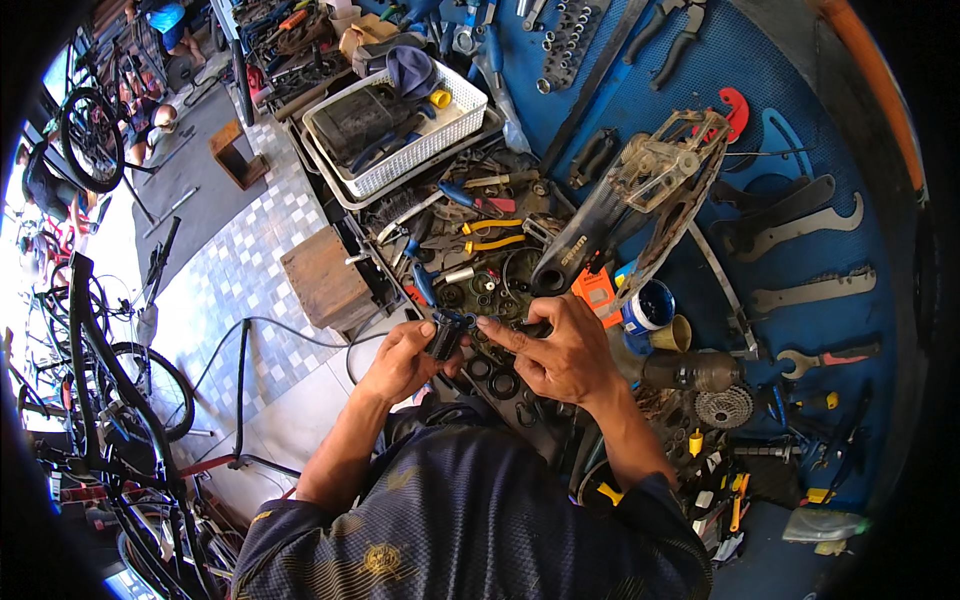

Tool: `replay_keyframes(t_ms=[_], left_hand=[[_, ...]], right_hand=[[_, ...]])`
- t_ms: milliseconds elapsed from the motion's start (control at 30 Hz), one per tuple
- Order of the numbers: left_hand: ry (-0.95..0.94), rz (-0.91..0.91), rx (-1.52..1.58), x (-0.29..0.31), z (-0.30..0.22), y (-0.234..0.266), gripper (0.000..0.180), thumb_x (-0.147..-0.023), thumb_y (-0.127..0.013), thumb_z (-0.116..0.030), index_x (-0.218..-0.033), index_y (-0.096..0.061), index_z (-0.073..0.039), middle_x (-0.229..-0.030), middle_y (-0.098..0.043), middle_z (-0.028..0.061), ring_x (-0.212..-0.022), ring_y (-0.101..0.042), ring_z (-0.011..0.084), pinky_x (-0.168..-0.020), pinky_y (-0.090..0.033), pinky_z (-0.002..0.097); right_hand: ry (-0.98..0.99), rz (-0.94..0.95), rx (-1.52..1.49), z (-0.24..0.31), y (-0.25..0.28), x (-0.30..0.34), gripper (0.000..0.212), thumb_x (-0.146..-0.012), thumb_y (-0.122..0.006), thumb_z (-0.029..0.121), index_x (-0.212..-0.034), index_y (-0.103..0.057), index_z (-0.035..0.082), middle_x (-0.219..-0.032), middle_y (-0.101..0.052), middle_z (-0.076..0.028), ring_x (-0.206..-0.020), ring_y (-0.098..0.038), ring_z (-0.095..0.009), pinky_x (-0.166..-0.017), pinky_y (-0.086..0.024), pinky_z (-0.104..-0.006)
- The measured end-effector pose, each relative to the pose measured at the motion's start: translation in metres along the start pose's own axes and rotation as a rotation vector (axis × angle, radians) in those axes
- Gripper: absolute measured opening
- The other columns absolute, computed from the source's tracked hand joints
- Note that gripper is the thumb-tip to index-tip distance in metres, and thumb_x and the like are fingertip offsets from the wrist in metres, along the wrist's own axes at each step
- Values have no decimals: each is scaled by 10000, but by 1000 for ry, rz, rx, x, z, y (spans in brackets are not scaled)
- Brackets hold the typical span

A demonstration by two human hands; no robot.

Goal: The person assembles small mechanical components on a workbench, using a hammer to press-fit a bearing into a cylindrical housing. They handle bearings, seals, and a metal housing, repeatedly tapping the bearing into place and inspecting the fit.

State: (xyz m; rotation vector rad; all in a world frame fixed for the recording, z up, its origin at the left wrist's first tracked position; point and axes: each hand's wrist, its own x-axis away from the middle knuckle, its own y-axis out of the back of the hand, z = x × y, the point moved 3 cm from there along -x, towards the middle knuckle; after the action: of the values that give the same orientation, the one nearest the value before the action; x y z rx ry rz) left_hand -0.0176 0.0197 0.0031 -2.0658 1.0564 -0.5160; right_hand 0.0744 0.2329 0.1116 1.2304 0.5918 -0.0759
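Observation:
My left hand (pixel 400 362) is closed round a black splined cylinder (pixel 443 342), its thumb along the upper side. The part looks like a bicycle freehub body. My right hand (pixel 570 350) has its index finger stretched out toward the part's upper end, the other fingers partly curled. By that fingertip is a small dark blue ring (pixel 470 320); whether it touches the finger I cannot tell. Below both hands, black rings (pixel 502 384) lie on the cluttered bench. Beyond them are yellow-handled pliers (pixel 495 243) and a blue-handled tool (pixel 421 275).
A white basket (pixel 440 135) stands at the back. To the right, a dirty crank arm (pixel 590 240) rises near an orange box (pixel 596 293), a blue-and-white tub (pixel 650 305) and a cassette (pixel 724 406). Wrenches (pixel 825 358) hang on the blue board. Bicycles (pixel 110 400) stand at left.

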Motion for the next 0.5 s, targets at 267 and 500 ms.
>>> replay_keyframes(t_ms=[267,500], left_hand=[[24,27,-48,-3,2,3,522,-1107,-582,-410,-1212,-658,96,-1028,-701,158,-842,-644,231,-793,-508,372],[46,129,264,-4,-3,0,617,-1061,-528,-587,-1126,-664,11,-756,-593,67,-710,-542,163,-712,-453,332]], right_hand=[[60,24,12,10,-10,-6,765,-812,-791,175,-1520,-627,414,-1009,-509,-10,-915,-554,-226,-817,-502,-390],[-115,33,-71,1,-9,8,769,-807,-761,116,-1524,-633,362,-1013,-510,-41,-921,-559,-248,-833,-514,-412]])
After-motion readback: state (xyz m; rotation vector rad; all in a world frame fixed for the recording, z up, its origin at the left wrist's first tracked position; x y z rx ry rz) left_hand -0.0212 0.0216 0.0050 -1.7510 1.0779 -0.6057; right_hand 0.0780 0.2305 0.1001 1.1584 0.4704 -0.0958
